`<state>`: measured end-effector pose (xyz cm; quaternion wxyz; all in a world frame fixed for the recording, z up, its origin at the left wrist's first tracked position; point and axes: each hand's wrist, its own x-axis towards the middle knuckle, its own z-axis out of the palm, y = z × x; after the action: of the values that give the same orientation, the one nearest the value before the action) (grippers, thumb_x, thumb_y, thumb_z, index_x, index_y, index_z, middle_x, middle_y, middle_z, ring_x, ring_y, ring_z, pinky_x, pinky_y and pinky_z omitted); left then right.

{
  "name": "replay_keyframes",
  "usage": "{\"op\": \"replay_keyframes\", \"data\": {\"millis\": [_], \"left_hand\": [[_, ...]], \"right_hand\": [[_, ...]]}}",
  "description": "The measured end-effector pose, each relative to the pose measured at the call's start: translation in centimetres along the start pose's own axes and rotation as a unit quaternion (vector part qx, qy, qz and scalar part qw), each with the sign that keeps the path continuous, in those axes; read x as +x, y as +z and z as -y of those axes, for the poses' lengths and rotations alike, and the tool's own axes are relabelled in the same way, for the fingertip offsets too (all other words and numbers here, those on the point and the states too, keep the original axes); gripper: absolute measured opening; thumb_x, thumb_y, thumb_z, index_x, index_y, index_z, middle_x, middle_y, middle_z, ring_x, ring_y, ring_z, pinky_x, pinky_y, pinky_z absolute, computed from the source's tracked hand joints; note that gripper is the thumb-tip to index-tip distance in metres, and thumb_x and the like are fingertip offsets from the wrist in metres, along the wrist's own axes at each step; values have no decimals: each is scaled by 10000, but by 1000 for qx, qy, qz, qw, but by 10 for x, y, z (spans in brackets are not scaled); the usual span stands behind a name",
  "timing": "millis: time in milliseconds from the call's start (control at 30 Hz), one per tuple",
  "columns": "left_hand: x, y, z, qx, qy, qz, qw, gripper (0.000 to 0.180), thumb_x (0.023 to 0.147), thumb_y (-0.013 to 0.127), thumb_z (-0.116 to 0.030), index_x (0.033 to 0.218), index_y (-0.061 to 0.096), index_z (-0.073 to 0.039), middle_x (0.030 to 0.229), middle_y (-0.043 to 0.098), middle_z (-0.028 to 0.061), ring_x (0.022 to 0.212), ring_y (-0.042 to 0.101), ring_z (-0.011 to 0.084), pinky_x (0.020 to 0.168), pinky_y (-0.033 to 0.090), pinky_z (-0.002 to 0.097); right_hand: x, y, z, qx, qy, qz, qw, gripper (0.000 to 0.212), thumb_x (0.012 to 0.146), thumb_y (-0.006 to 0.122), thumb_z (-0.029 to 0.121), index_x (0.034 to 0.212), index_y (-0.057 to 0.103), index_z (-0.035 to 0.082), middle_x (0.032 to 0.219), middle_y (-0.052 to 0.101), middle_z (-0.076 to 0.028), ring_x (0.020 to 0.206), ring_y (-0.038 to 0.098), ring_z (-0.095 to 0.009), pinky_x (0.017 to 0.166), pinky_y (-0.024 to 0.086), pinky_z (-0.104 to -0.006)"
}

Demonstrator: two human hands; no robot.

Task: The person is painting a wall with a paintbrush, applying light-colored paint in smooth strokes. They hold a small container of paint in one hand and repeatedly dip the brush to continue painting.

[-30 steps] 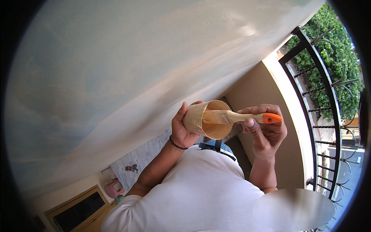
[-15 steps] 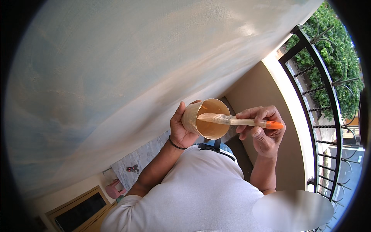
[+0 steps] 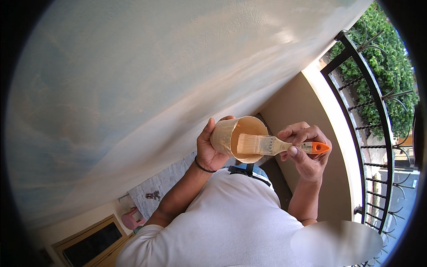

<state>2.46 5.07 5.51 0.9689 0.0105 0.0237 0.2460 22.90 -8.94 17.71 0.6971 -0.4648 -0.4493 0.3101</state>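
Your paintbrush [image 3: 267,145] has its bristles at the mouth of the tilted cup [image 3: 222,139], its ferrule over the rim's right edge. Your right hand [image 3: 308,161] pinches its handle between thumb and fingers; your left hand [image 3: 210,150] wraps the cup's side. Around you: pale wall [image 3: 133,89], black railing [image 3: 379,94].

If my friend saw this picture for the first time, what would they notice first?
Probably the orange-tipped paintbrush near the middle, held by the right hand with its bristles at the mouth of the cream cup in the left hand. Next, perhaps, the big pale wall across the upper left, and the leafy green bush beyond the black railing at the right.
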Motion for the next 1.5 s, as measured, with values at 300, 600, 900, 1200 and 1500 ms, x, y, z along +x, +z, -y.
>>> {"op": "replay_keyframes", "data": {"millis": [300, 600, 900, 1200, 1500], "left_hand": [[-2, 0, -2, 34, 12, -23, 999, 598, 1049, 532, -523, 1370, 571, -19, 1335, 662, 168, 1268, 626, 306, 1079, 503, 507], [1, 6, -6, 40, -12, -9, 999, 756, 1016, 493, -640, 1470, 525, -37, 1469, 571, 197, 1384, 527, 390, 1148, 420, 598], [3, 11, -16, -2, -43, 26, 999, 691, 1006, 517, -630, 1479, 520, -127, 1473, 560, 177, 1322, 573, 385, 949, 575, 528], [10, 13, -18, 3, -59, 82, 995, 727, 992, 558, -627, 1482, 503, -92, 1446, 571, 182, 1279, 604, 386, 936, 593, 542], [-5, -2, -12, -18, -81, 72, 994, 724, 987, 569, -629, 1491, 489, -116, 1457, 564, 166, 1304, 584, 384, 988, 567, 559]], "right_hand": [[-4, -5, -8, 98, 11, -20, 995, 210, 873, 819, 74, 959, 656, -28, 1016, 740, -305, 847, 774, -276, 649, 657, -340], [0, 4, -22, 275, 72, -47, 958, 204, 907, 781, 63, 1013, 637, -35, 1037, 717, -356, 897, 775, -339, 702, 678, -396], [2, 20, -34, 427, 145, -131, 883, 139, 930, 729, 44, 1020, 627, 14, 943, 733, -247, 730, 747, -238, 580, 676, -376], [38, 32, -12, 508, 138, -161, 835, 173, 905, 760, 44, 1003, 622, 75, 981, 689, -111, 811, 683, -172, 647, 612, -252], [185, 59, 134, 413, -287, -56, 862, 151, 1014, 657, 96, 1160, 632, 67, 960, 712, -66, 794, 664, -131, 663, 522, -262]]}}
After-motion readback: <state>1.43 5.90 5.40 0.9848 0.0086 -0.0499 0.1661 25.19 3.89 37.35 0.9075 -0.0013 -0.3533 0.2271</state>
